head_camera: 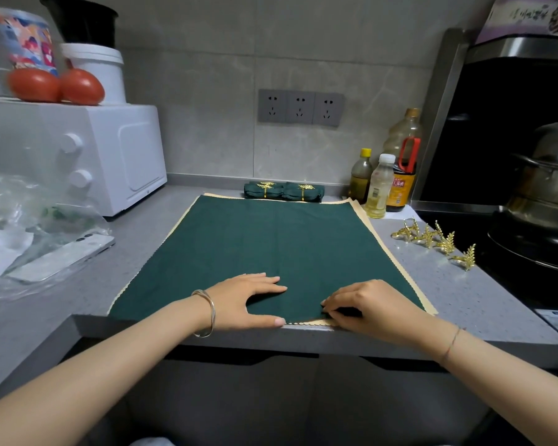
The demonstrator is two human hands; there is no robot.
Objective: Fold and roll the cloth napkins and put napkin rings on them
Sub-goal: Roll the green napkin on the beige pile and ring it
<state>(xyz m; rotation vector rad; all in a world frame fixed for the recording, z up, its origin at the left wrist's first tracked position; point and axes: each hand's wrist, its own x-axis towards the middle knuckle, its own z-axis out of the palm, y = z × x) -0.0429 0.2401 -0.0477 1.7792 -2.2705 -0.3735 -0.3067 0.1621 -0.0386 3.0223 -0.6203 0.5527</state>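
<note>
Likely, a skewed fold would be caused if the green napkin (271,246), pressed by the spread left hand (245,300), were dragged by the right hand (368,307) pinching its near hem.

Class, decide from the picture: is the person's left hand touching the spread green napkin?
Touching. The head view shows the left hand lying flat on the green napkin, fingers straight, with no gap visible.

Two tomatoes (81,86) sit on a white microwave (116,156). Bottles (379,188) stand by the wall, a steel pot (548,175) right of them.
</note>
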